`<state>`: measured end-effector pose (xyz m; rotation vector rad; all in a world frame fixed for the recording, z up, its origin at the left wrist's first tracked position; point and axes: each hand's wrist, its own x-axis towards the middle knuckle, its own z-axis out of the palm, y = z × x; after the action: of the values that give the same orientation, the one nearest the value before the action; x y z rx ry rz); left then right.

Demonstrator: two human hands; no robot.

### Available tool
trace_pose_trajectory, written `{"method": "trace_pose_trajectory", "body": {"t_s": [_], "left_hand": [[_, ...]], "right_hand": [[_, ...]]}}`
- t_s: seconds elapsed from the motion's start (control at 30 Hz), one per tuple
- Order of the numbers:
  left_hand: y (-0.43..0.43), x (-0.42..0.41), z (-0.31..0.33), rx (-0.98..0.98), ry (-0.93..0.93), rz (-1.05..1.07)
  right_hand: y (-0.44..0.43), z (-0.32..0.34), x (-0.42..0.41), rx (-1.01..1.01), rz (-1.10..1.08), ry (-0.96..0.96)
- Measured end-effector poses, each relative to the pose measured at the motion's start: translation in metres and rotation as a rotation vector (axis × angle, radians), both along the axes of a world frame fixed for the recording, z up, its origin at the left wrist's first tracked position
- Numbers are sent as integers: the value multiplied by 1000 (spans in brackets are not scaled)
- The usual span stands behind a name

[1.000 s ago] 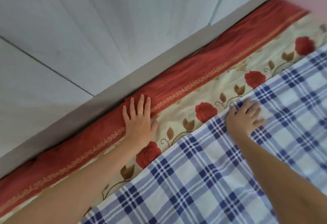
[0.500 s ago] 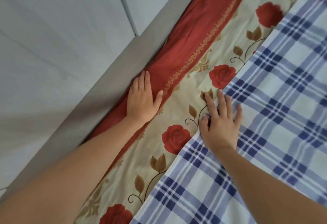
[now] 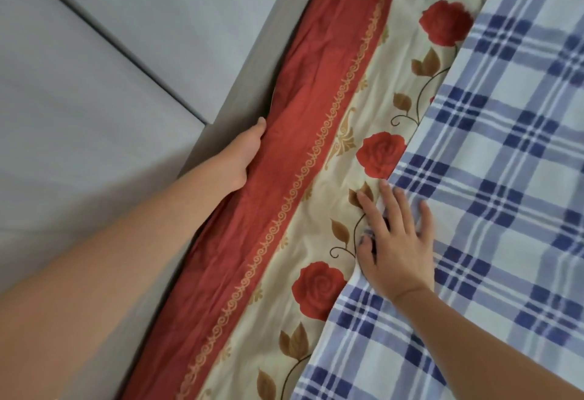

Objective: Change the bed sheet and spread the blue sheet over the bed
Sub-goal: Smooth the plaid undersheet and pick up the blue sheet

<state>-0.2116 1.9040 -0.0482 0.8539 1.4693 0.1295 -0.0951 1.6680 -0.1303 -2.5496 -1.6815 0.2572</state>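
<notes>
The blue sheet (image 3: 493, 178), checked in white, covered the bed from one o'clock down to five o'clock, its edge lying diagonally over the floral sheet (image 3: 328, 219). The right hand (image 3: 396, 244), at four o'clock of centre, pressed flat on that edge with fingers straight and spread, the thumb at the hem. The left hand (image 3: 246, 153), at ten o'clock, was sunk between the floral sheet's red border and the grey bed frame (image 3: 252, 52). Only its thumb showed, so whether its fingers gripped anything could not be told.
</notes>
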Motion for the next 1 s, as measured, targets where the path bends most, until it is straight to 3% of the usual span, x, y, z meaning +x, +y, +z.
{"method": "trace_pose_trajectory", "body": {"t_s": [0.13,0.3,0.4,0.6,0.77,0.87,0.93,1.0], "left_hand": [[5,-6,-2,-95,-98,45],[4,-10,-11,99,-134,198],[7,-7,-10,100,-129,204],[9,-4,-17,-92,-32,7],[8,-1,-14,-108,16,-211],[13,-2,-14,182,120,-366],[9,-5,-13,454,139,-367],[2,-8,-12,560,113,-311]], "right_hand": [[0,2,-1,8,-1,0],[2,2,-1,17,-3,5],[1,2,-2,32,-12,16],[1,1,-1,34,-5,14],[1,0,-1,10,6,3],[0,-1,0,12,6,0],[0,-1,-1,16,0,3],[1,0,-1,20,-1,6]]}}
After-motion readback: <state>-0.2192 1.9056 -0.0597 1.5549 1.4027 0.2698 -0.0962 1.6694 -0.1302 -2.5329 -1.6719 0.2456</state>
